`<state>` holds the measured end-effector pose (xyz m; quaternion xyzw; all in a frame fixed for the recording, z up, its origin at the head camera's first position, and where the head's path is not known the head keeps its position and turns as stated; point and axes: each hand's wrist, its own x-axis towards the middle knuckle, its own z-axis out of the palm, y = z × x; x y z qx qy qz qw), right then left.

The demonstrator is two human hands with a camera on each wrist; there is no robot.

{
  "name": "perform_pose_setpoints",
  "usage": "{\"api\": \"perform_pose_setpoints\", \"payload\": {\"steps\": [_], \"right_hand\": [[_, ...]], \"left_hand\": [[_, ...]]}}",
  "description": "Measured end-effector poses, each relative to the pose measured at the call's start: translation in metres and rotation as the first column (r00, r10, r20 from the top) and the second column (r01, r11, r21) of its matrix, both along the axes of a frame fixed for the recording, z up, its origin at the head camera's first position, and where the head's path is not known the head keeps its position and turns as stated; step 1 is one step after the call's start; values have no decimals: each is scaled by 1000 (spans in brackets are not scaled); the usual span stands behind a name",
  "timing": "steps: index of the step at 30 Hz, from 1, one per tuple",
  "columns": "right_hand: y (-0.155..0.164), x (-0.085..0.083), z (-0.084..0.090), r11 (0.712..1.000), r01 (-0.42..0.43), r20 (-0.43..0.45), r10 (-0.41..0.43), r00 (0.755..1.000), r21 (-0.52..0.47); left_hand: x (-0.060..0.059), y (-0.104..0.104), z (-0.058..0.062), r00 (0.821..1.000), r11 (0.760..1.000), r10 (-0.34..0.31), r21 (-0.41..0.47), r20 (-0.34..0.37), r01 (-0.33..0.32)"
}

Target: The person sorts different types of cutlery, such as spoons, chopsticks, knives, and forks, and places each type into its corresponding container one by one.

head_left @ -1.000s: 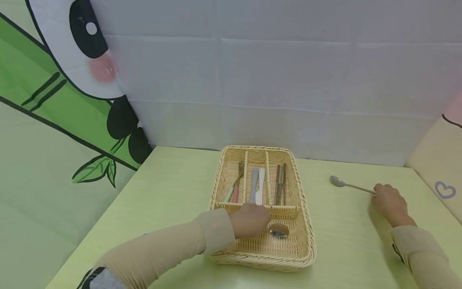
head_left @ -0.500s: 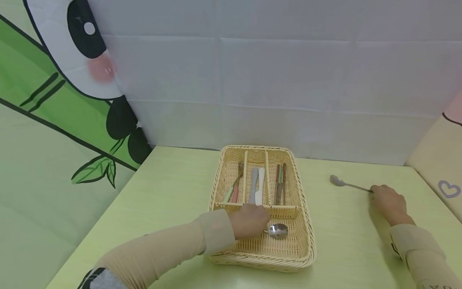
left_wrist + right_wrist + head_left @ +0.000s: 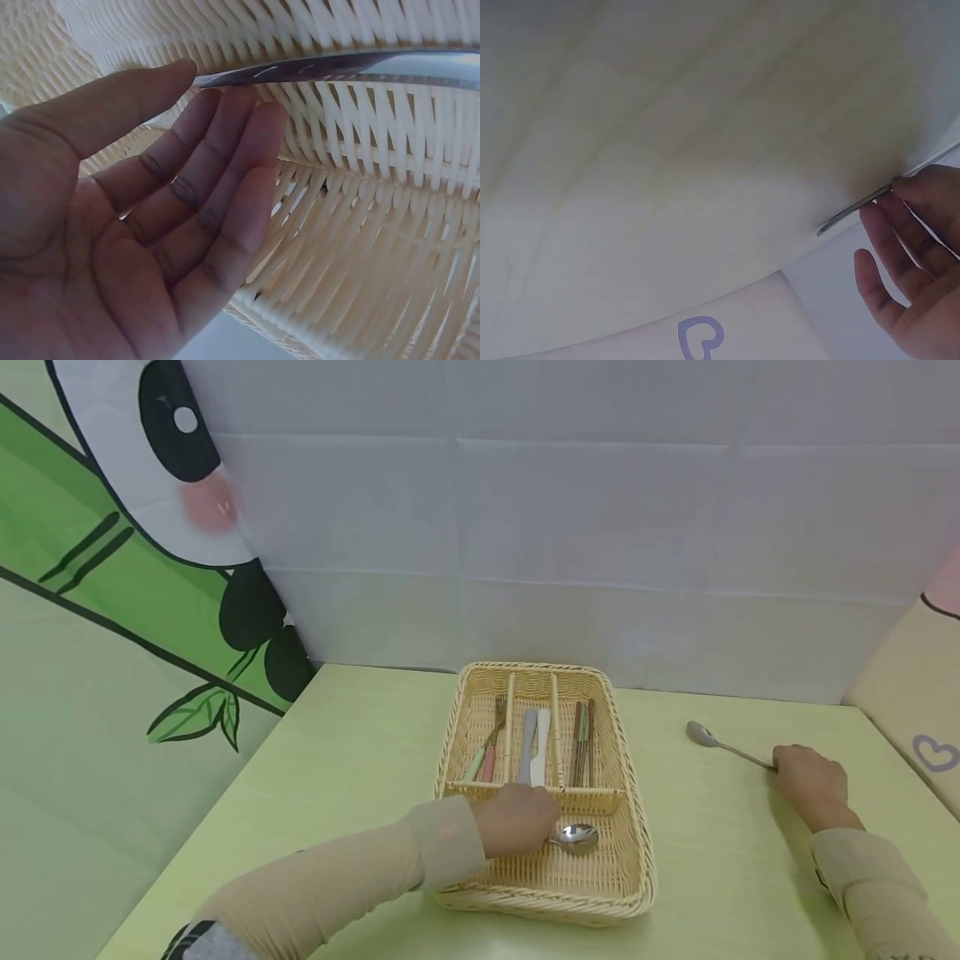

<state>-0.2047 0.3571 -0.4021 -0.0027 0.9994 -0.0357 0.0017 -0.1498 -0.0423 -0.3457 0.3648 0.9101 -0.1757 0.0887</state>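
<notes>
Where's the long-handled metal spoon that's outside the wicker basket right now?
In the head view, the long-handled metal spoon lies on the pale green table, right of the wicker basket, its handle end at the right hand.

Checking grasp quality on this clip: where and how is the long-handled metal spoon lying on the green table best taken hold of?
Grip the long-handled metal spoon by the near end of its thin handle, coming from the right, where the right hand already pinches it. The bowl points away to the left and the spoon lies flat on the green table, so a fingertip pinch probably suits.
</notes>
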Motion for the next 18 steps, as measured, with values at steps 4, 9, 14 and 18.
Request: {"api": "perform_pose_setpoints", "payload": {"steps": [4,9,14,18], "right_hand": [[2,0,1,1000,0,19,0,1000,-1],[5,-3,3,998,27,118,-21,993,-54],[8,-2,2,993,48,203,-26,979,-105],[8,1,2,989,45,230,-13,973,-138]], "left_hand": [[0,-1,2,1000,1000,-12,2,7,12],[1,-3,5,999,999,11,43,35,-13],[1,-4,6,998,998,39,43,58,-41],[-1,-5,6,994,995,72,64,84,-78]]}}
